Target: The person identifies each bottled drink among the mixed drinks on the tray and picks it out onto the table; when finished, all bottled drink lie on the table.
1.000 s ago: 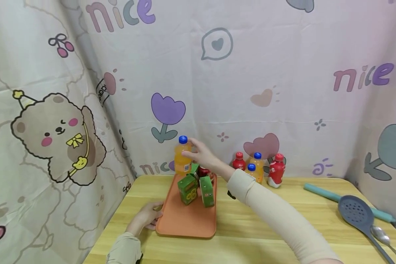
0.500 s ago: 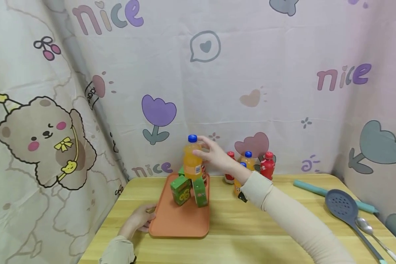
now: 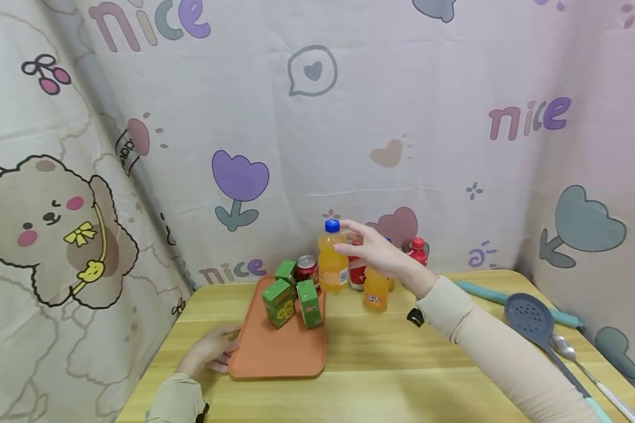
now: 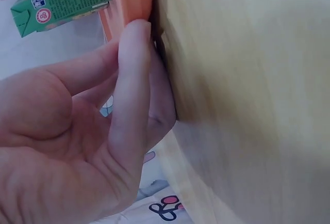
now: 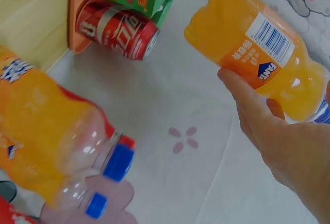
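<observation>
My right hand (image 3: 373, 249) grips an orange soda bottle (image 3: 330, 264) with a blue cap near its top. The bottle stands upright in the head view, by the right edge of an orange tray (image 3: 275, 359). In the right wrist view, the fingers (image 5: 247, 102) lie along the bottle's labelled side. At the tray's left edge, my left hand (image 3: 211, 349) pinches the rim, as the left wrist view shows the fingertips right on it. Green drink cartons (image 3: 278, 304) and a red cola can (image 3: 307, 269) stand on the tray's far half.
Right of the held bottle are another orange soda bottle (image 3: 376, 291) and red bottles (image 3: 418, 252), partly hidden by my right arm. A grey slotted spoon (image 3: 530, 317), a teal-handled tool (image 3: 481, 291) and a metal spoon (image 3: 563, 348) lie at the table's right.
My right hand has carried the orange soda bottle rightward, from above the tray's far left corner to its right edge. My left hand stays at the tray. The head view has turned slightly right.
</observation>
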`<state>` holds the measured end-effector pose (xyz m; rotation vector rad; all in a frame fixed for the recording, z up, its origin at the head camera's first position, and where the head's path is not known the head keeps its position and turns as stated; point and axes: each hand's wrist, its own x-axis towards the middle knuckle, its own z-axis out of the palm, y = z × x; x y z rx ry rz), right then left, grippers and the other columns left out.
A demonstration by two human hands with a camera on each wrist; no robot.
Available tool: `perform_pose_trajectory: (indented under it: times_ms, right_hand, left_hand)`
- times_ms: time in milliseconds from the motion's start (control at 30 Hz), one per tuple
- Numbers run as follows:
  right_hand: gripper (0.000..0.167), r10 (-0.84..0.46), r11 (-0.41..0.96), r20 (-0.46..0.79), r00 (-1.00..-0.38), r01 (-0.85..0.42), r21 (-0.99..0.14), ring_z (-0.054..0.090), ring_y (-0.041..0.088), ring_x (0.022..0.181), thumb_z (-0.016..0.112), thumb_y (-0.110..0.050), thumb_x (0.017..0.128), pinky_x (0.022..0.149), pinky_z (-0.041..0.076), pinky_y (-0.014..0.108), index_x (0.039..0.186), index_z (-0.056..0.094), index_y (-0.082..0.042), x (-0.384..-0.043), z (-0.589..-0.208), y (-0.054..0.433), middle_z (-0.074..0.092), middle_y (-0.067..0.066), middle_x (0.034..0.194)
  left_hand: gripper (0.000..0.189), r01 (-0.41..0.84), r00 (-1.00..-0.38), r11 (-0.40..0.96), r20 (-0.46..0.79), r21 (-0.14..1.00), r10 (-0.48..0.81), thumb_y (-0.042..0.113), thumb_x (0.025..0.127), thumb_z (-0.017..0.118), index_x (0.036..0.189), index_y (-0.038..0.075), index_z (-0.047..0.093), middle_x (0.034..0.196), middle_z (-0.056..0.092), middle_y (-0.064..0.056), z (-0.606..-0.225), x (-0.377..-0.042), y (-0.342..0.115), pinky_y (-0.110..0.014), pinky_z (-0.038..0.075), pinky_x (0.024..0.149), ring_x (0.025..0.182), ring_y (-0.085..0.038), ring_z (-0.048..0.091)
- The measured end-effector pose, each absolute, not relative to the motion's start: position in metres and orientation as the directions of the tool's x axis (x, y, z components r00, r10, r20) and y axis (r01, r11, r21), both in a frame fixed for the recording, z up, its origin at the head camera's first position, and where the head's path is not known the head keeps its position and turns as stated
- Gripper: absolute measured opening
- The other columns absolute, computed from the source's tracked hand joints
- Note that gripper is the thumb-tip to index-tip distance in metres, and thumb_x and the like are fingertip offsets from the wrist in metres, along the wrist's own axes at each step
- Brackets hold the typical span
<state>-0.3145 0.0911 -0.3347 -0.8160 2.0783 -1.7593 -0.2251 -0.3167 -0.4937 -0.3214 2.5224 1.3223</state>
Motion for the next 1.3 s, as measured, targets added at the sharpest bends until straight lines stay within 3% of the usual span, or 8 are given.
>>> perform_pose_trajectory:
  times_ms: [433,600,867,1000,1300]
  right_hand:
    - [0.053,-0.648,0.023,0.154,-0.746,-0.221,-0.975,0.07,0.028,0.118,0.065,-0.014,0.105,0.101,0.061,0.054,0.155,0.045,-0.012,-0.309,-0.353,0.128,0.053,0.021,0.152]
    - [0.051,-0.615,0.06,0.138,-0.776,-0.22,-0.974,0.074,0.023,0.112,0.067,-0.016,0.104,0.096,0.064,0.047,0.151,0.048,-0.015,-0.308,-0.359,0.152,0.058,0.014,0.147]
    - [0.045,-0.609,0.019,0.185,-0.771,-0.248,-0.969,0.073,0.02,0.114,0.054,-0.007,0.109,0.096,0.064,0.04,0.152,0.046,-0.011,-0.299,-0.371,0.206,0.065,0.002,0.136]
    - [0.044,-0.625,-0.007,0.187,-0.758,-0.235,-0.972,0.072,0.019,0.117,0.053,-0.005,0.109,0.097,0.063,0.04,0.152,0.047,-0.011,-0.297,-0.376,0.214,0.065,-0.002,0.136]
    - [0.044,-0.592,0.048,0.143,-0.793,-0.212,-0.976,0.072,0.015,0.115,0.056,-0.004,0.108,0.095,0.064,0.037,0.15,0.048,-0.011,-0.298,-0.385,0.224,0.064,-0.005,0.137]
  left_hand:
    - [0.06,-0.357,-0.923,0.489,-0.382,0.796,-0.05,0.005,0.106,0.056,0.162,-0.002,0.035,0.075,0.071,-0.011,-0.497,-0.209,-0.333,-0.031,0.061,0.055,0.059,-0.015,0.068]
    - [0.066,-0.363,-0.906,0.476,-0.423,0.801,0.021,0.003,0.103,0.058,0.163,-0.004,0.03,0.075,0.072,-0.009,-0.485,-0.218,-0.337,-0.031,0.063,0.058,0.059,-0.013,0.068]
    - [0.068,-0.347,-0.894,0.482,-0.439,0.805,0.09,0.004,0.102,0.06,0.164,-0.001,0.031,0.073,0.07,-0.005,-0.469,-0.257,-0.32,-0.029,0.063,0.059,0.059,-0.011,0.066]
    - [0.068,-0.361,-0.889,0.495,-0.452,0.79,0.074,0.004,0.103,0.059,0.164,-0.001,0.031,0.071,0.069,-0.005,-0.47,-0.255,-0.319,-0.03,0.063,0.058,0.058,-0.012,0.065]
    - [0.068,-0.384,-0.887,0.472,-0.459,0.793,0.049,0.002,0.102,0.06,0.163,0.001,0.033,0.073,0.069,-0.006,-0.481,-0.238,-0.329,-0.03,0.063,0.058,0.06,-0.012,0.067]
